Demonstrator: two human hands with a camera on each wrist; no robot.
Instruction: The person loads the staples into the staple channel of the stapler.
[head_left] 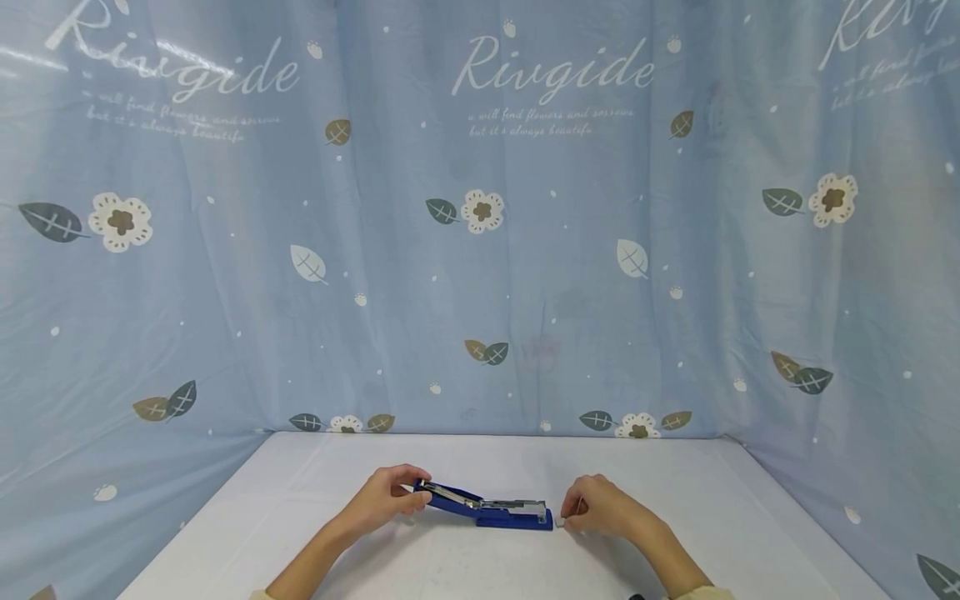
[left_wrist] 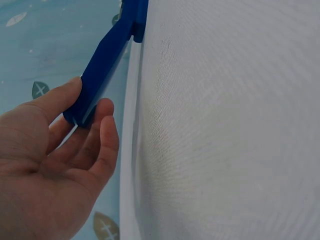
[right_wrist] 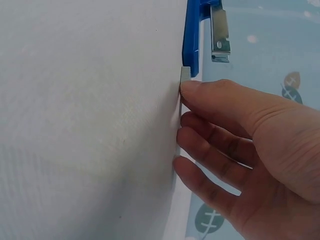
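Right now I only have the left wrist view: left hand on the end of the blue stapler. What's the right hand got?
Observer: The right hand pinches a small grey strip, probably staples.
Operator: Where's that strip relative to the stapler?
Observer: In the head view, just off the right end of the blue base; I can't vouch for a gap in depth.
Operator: Inner metal covered or showing?
Observer: Showing. The metal rail lies exposed above the base, with the blue top arm swung back from it.
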